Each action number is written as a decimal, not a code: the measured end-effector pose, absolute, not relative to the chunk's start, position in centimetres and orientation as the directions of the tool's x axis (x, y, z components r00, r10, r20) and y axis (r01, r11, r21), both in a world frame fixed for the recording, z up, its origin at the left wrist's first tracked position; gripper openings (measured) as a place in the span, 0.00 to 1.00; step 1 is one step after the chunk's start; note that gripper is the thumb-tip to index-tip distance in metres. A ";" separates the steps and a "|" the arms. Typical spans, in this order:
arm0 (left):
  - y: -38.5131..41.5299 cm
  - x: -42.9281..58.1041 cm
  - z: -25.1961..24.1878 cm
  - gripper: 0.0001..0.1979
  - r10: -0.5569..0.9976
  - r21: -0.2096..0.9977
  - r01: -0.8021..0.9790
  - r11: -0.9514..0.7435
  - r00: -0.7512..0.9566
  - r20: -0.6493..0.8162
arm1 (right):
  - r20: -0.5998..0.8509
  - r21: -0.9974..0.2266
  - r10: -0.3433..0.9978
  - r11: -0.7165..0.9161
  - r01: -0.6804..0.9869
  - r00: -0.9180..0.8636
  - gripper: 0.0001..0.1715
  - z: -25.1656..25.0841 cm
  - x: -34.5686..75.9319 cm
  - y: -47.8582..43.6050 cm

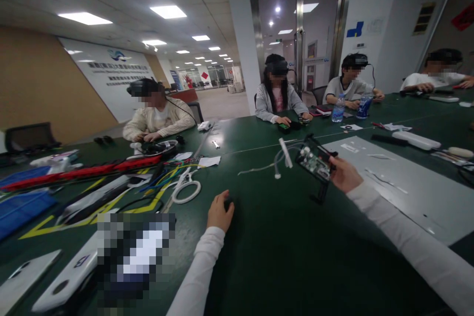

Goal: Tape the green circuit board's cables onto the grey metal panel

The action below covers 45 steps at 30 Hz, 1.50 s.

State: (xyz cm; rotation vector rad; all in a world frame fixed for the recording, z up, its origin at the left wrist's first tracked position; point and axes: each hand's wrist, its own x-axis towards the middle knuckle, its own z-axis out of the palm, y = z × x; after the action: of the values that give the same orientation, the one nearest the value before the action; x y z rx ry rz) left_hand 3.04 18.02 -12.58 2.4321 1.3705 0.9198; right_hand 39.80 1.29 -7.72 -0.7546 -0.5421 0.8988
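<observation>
My right hand (345, 174) grips a green circuit board in a black frame (314, 164) by its right edge, tilted above the table. At its left side are a white strip (285, 153) and a pale cable (276, 164) with a white connector end. My left hand (219, 212) rests on the dark green table with its fingers curled. A dark patch shows between thumb and fingers; whether it is an object or shadow is unclear. The nearest thing to that hand is a white ring-shaped part (186, 192) on the table.
A grey mat (418, 182) with thin strips lies at right. On the left are coloured wires (157, 182), blue trays (25, 210), a white phone-like device (27, 276) and a pixelated screen (142, 254). Several co-workers sit across the table near bottles (338, 108).
</observation>
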 end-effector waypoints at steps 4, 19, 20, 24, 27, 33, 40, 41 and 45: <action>18.0 2.5 -12.1 0.19 0.908 0.771 0.484 -0.414 0.279 0.312 | -0.102 -0.837 0.962 0.055 -0.545 0.253 0.17 -9.7 32.3 2.3; 15.9 1.2 -9.3 0.15 0.787 0.965 0.260 -0.044 0.604 -0.127 | -0.164 -0.856 0.980 -0.083 -0.510 0.116 0.23 -13.2 27.5 3.8; 16.0 1.2 -9.4 0.14 0.777 0.963 0.262 -0.067 0.619 -0.115 | -0.160 -0.856 0.980 -0.078 -0.512 0.117 0.22 -13.2 27.5 3.7; 16.0 1.2 -9.4 0.11 0.764 0.967 0.222 -0.127 0.644 -0.047 | -0.171 -0.850 0.977 -0.081 -0.520 0.126 0.22 -13.4 27.5 3.8; 15.6 1.3 -8.7 0.10 0.753 0.975 0.172 -0.142 0.658 -0.006 | -0.182 -0.851 0.974 -0.087 -0.518 0.135 0.22 -13.5 27.5 3.9; 14.6 1.3 -7.0 0.07 0.737 0.984 0.021 -0.178 0.665 0.119 | -0.209 -0.859 0.965 -0.103 -0.502 0.160 0.19 -13.3 27.7 3.9; 13.5 1.5 -5.4 0.07 0.754 0.980 -0.135 -0.145 0.627 0.198 | -0.222 -0.869 0.956 -0.105 -0.483 0.192 0.18 -13.1 27.6 3.7; 13.3 1.4 -5.0 0.07 0.751 0.974 -0.170 -0.150 0.621 0.224 | -0.226 -0.871 0.953 -0.107 -0.479 0.199 0.18 -13.2 27.6 3.7; 12.5 0.4 -3.3 0.08 0.782 0.934 -0.299 -0.198 0.526 0.334 | -0.233 -0.878 0.953 -0.120 -0.463 0.194 0.18 -13.4 27.7 3.9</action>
State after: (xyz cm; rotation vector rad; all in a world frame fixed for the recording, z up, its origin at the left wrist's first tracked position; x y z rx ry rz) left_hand 0.41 12.55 -3.25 1.4611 0.4431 1.0366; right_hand 27.66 3.89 -13.37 -1.0928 -0.5980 1.3380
